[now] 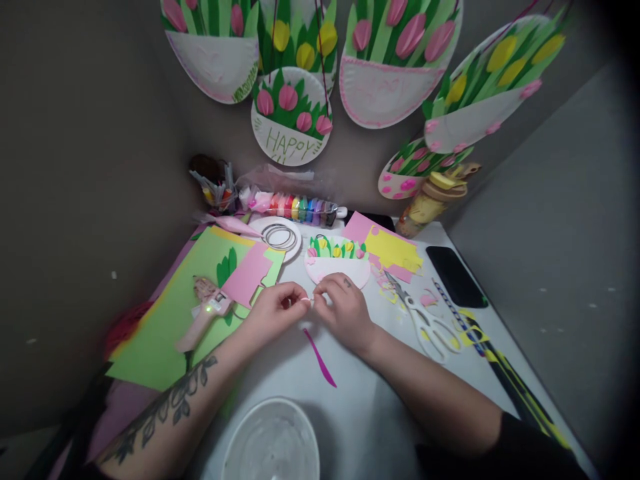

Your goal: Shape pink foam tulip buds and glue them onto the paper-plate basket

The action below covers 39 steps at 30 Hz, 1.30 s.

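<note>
My left hand (280, 305) and my right hand (345, 310) meet over the middle of the table, fingertips pinched close together. Between them is a tiny pale piece, too small to name. Just beyond my right hand lies a paper-plate basket (337, 269) with small yellow and pink paper tulips and green leaves. A magenta plastic modelling knife (320, 359) rests on the table below my hands. Nearer to me stands a white bowl (273, 440). Left of my left hand, a pink hot glue gun (205, 319) with a lit green light lies on green paper.
White-handled scissors (423, 317), paper scraps and a phone (457, 277) lie at right. Colored paper sheets (175, 320) cover the left side. Behind are a bag of colored clay (300, 208), a plate with wire rings (295, 230) and a cup (433, 203). Finished plate baskets (395, 93) hang above.
</note>
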Motion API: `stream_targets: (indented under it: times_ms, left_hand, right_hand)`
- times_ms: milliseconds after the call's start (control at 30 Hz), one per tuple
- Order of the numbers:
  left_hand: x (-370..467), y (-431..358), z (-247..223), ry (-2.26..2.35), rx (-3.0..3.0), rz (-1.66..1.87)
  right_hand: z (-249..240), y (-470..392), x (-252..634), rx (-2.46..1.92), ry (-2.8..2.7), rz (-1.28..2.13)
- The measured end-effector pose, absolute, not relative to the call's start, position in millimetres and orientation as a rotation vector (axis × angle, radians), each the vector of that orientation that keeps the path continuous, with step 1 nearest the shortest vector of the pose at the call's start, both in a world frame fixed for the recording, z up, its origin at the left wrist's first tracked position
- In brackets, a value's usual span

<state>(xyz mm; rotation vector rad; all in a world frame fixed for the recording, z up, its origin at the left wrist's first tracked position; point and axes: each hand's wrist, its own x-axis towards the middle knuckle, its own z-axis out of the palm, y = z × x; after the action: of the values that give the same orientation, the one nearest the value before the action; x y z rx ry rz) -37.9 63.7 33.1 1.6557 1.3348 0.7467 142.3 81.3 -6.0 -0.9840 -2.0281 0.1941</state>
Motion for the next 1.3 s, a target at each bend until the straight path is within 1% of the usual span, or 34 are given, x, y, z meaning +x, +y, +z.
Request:
stream_targets:
  times_ms: [133,267,333,400,500,600,667,733,833,1000,1300]
  left_hand:
    - [-42.3,66.1,33.8,1.420,1.787,0.725]
    - [-50.5,70.5,19.3,1.584,2.062,0.481]
    - [-54.6,72.0,11.5,1.623,2.101,0.385]
    - [-56.6,73.5,8.1,1.620,2.059,0.402]
    - [-51.7,74.9,13.9,1.546,1.707,0.690]
    - [-37.0,72.0,28.4,1.267,1.061,0.983]
    - [-25.8,66.8,38.5,1.038,0.745,0.948]
    - [-17.4,61.2,46.5,0.926,0.500,0.909]
    - [-13.1,56.4,52.5,0.771,0.176,1.004]
    - [-16.5,58.7,50.3,0.691,0.034,1.089]
    - [-19.7,64.6,40.1,0.627,-0.021,1.129]
  right_hand:
    - [-2.4,87.4,145.1,-1.050,-1.920,0.302]
    - [-5.1,87.9,143.4,-0.984,-1.947,0.466]
    - [-7.8,88.3,142.6,-0.967,-1.955,0.462]
    - [-8.4,88.5,142.4,-0.938,-1.959,0.430]
    - [-2.9,85.4,141.3,-0.867,-1.957,0.375]
    - [6.9,76.9,136.6,-0.762,-1.977,0.327]
    - [11.1,70.1,131.7,-0.677,-2.021,0.296]
    - [11.4,64.4,127.1,-0.655,-2.064,0.205]
    - [7.9,59.4,122.7,-0.687,-2.101,0.041]
    - [6.0,58.6,120.8,-0.656,-2.142,0.093]
    - [4.9,56.7,119.4,-0.699,-2.183,-0.041]
